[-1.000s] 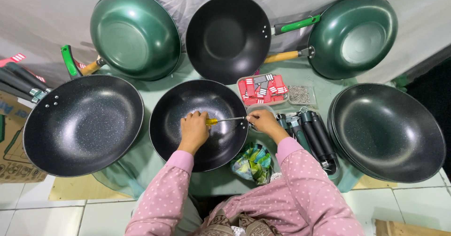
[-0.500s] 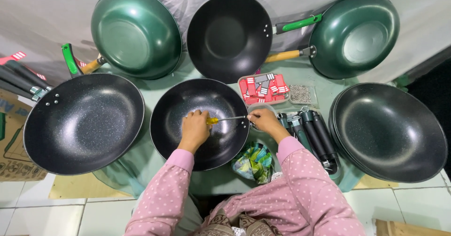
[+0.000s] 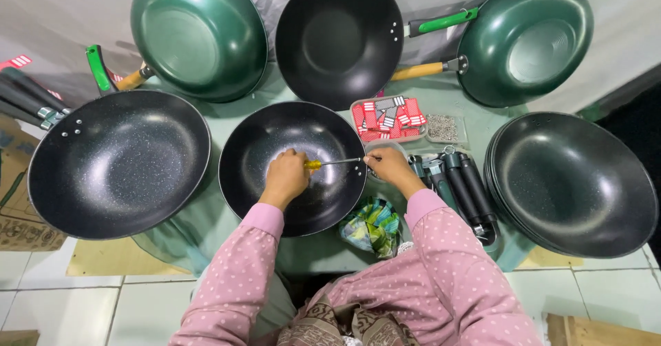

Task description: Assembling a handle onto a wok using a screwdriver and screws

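A small black pan [image 3: 275, 146] lies in front of me on the pale green table. Inside it, my left hand [image 3: 285, 176] grips a yellow-handled screwdriver [image 3: 332, 162] whose metal shaft points right toward the pan's rim. My right hand [image 3: 389, 168] rests at that right rim, fingers closed near the screwdriver tip; what it pinches is too small to tell. Black pan handles [image 3: 463, 189] lie just right of my right hand.
A large speckled black wok [image 3: 117, 163] sits at left, stacked black woks [image 3: 575, 181] at right. Two green woks [image 3: 196, 33] [image 3: 527, 39] and a black wok [image 3: 337, 36] lean at the back. A tray of red packets [image 3: 389, 117], a screw bag [image 3: 444, 128] and crumpled green plastic [image 3: 372, 225] lie nearby.
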